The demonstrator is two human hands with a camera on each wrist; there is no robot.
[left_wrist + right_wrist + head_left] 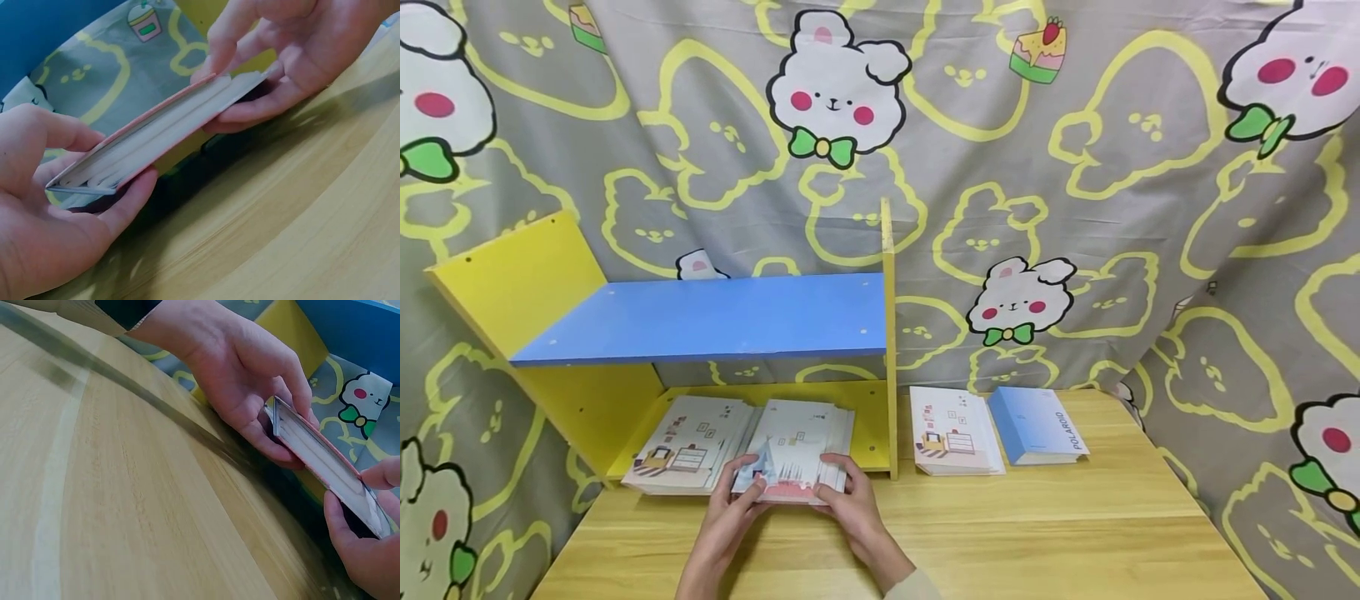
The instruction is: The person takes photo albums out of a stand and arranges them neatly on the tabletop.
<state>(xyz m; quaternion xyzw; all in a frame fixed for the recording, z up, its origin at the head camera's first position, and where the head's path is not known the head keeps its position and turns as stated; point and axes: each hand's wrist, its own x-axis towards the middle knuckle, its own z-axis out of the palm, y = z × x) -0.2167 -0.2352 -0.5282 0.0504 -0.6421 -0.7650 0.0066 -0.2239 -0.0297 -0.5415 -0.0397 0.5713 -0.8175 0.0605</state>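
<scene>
A book (786,442) with a white cover, printed with a blue tent and a pink strip, is between my two hands at the front of the yellow lower shelf board (872,450). My left hand (730,500) grips its near left corner, thumb on the cover and fingers beneath. On the near right corner my right hand (856,504) holds it the same way. The left wrist view shows the book's page edges (162,137) between two thin covers, raised off the wooden table. Left of it lie white illustrated books (688,442). Whether others lie under the held book is hidden.
A blue shelf board (722,317) spans above, between a yellow left side panel (523,275) and a yellow upright (891,350). Right of the upright, a white illustrated book (951,429) and a blue POLAROID book (1037,425) lie on the wooden table (1037,533). Patterned curtain (970,158) hangs behind.
</scene>
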